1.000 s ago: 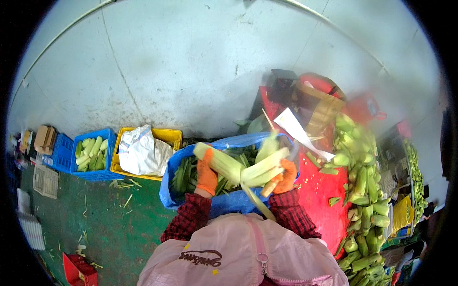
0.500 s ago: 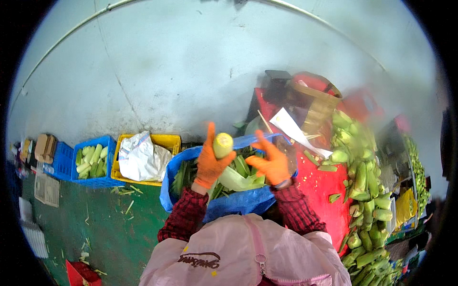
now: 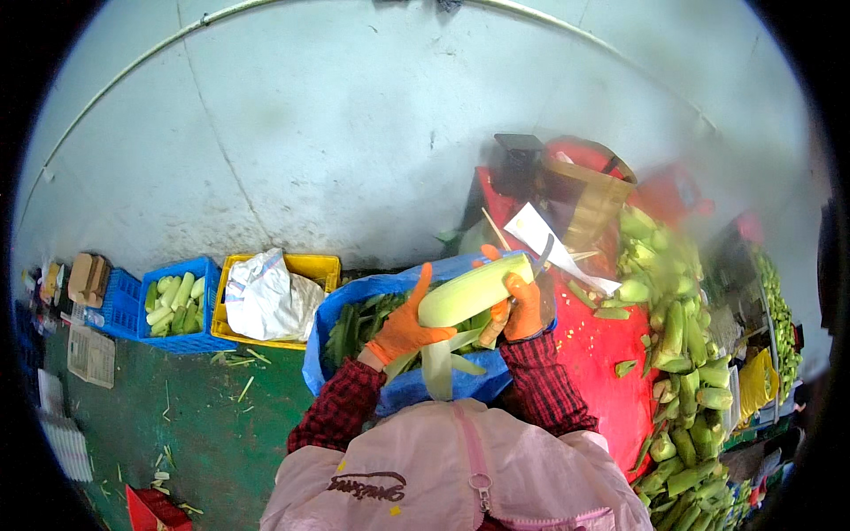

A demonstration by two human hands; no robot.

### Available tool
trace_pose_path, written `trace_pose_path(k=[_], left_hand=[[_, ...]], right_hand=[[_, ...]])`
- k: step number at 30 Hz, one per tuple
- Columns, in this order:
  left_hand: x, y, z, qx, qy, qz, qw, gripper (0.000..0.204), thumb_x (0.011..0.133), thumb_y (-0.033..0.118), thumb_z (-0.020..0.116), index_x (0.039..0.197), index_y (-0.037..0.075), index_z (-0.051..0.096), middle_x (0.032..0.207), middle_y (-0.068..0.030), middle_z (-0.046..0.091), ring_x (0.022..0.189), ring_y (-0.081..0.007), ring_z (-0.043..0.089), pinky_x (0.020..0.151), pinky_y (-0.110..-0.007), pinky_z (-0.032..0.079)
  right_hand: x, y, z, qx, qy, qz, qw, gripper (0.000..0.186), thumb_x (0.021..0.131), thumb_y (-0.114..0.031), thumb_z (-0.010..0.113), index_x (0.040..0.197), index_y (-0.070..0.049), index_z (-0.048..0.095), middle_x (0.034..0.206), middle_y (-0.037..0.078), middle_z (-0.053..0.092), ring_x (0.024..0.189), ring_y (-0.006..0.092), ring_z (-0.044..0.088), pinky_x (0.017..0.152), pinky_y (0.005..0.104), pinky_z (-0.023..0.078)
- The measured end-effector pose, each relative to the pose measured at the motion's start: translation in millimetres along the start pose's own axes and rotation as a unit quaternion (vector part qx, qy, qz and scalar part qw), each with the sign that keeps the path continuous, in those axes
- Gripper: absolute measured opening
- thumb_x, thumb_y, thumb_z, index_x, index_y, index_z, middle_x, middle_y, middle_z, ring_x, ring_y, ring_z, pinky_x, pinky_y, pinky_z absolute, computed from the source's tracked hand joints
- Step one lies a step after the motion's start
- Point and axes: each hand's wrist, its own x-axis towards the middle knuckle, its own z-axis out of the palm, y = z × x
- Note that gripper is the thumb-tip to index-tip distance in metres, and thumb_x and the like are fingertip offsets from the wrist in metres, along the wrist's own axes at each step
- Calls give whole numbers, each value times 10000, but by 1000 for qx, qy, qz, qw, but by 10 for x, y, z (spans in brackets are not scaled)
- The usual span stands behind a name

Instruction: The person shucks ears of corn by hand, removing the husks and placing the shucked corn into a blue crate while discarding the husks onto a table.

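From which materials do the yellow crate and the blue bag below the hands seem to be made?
Yellow crate: probably rigid plastic, slightly glossy, judging by its stiff, evenly coloured rim. Blue bag: likely thin plastic, perhaps woven, from its soft sheen and creases.

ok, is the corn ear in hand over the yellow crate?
No, the left hand holds the corn ear over the blue bag, to the right of the yellow crate.
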Motion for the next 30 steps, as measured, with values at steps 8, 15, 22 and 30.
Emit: trace_pose_path(k=[8,15,22,30], left_hand=[[109,-317,5,92,-16,5,996,761,844,161,709,1518,91,363,1177,-144,670,978,-269,675,859,-380,526],[174,-301,-69,560,-199,6,804,359,862,202,558,1181,85,672,912,-194,711,852,-387,676,733,-454,549],[262,-1035,-358,477,-186,88,855,432,854,332,608,1247,156,639,971,-151,715,898,-361,682,761,-489,529],[382,-1224,-166,486,-174,78,853,1022,718,541,770,1508,40,358,1362,-245,542,1225,-393,542,1023,-473,425]], right_hand=[[-42,56,-145,-10,52,-14,998,715,837,-416,647,1353,42,456,1386,260,531,1241,399,549,1052,491,456],[-225,29,-543,-44,140,58,987,651,890,-424,611,1316,59,517,1138,228,664,850,253,657,801,349,549],[-961,-407,-605,-28,318,-6,948,578,955,-469,522,1102,74,659,724,51,657,472,89,486,442,216,397],[-3478,-775,-942,-379,558,213,707,407,787,-328,758,1075,-42,725,765,46,681,557,139,627,471,277,493]])
